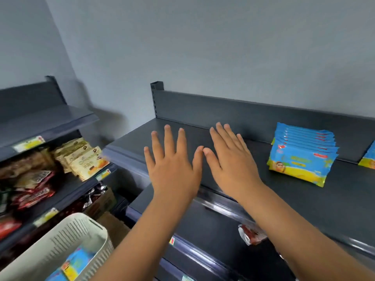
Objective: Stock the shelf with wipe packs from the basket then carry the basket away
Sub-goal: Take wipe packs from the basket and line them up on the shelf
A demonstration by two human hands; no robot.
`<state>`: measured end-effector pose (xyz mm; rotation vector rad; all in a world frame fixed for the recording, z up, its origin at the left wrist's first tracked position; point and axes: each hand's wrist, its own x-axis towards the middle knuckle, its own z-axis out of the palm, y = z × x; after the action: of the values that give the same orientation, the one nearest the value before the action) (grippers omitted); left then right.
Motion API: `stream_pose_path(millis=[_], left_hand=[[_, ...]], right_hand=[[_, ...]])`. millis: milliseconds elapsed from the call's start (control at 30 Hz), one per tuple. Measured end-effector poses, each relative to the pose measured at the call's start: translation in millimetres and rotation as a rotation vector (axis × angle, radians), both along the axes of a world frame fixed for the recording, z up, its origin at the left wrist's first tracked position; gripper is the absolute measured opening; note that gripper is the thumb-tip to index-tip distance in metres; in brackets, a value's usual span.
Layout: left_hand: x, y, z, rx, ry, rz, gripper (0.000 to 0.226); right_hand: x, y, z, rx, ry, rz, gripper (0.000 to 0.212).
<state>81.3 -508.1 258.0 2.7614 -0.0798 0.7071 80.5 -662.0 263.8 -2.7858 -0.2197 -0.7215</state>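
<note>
Our left hand (172,167) and right hand (233,161) hover empty, fingers (168,136) spread, over the shelf (345,199); the basket (60,246) of wipe packs (75,264) lies down-left, nearer the left

Shelf (345,199): wipe packs (300,157) right of right hand (231,159); basket (60,246) below-left of left hand (172,165).

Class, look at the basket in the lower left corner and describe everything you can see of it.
The basket is cream plastic with narrow vertical slots in its walls and a rounded rim with a handle slot. It sits low at lower left, beside the left forearm, partly cut off by the frame. Blue and yellow wipe packs lie inside. Neither hand touches it.
</note>
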Motion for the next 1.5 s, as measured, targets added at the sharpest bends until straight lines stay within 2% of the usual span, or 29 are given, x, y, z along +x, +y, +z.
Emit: stream_pose_path(millis=[367,600,700,900,1067,1200,1333,1433,1500], left_hand=[[-65.3,214.9,-55.3,-0.042,0.206,0.485,0.075],[-100.6,343.2,-97.8,-0.089,0.317,0.661,0.077],[-110.0,381.8,-114.1,-0.134,0.362,0.705,0.075],[-102.4,425.1,-143.0,-0.158,0.438,0.734,0.072],[-81.7,457.3,-182.2,-0.326,0.563,0.854,0.069],[-64.4,471.1,-214.8,-0.438,0.707,0.849,0.067],[-55.0,481.3,-255.9,-0.393,0.901,0.834,0.070],[-45.5,482.8,-278.7,-0.498,0.944,0.863,0.065],[-41.3,483.7,-296.2,-0.478,0.958,0.844,0.065]], right_hand=[[9.7,236.7,-54.0,-0.029,0.156,0.520,0.076],[0.0,383.6,-96.9,-0.090,0.270,0.699,0.084],[-3.9,428.0,-114.5,-0.118,0.310,0.764,0.072],[8.9,472.1,-151.5,-0.169,0.420,0.808,0.067],[44.4,493.6,-188.7,-0.171,0.633,0.823,0.065],[76.0,499.4,-223.1,-0.284,0.688,0.844,0.061],[94.0,500.8,-263.4,-0.324,0.870,0.778,0.064],[101.7,498.6,-299.5,-0.367,0.951,0.727,0.067],[106.8,498.6,-319.4,-0.409,0.964,0.693,0.060]])
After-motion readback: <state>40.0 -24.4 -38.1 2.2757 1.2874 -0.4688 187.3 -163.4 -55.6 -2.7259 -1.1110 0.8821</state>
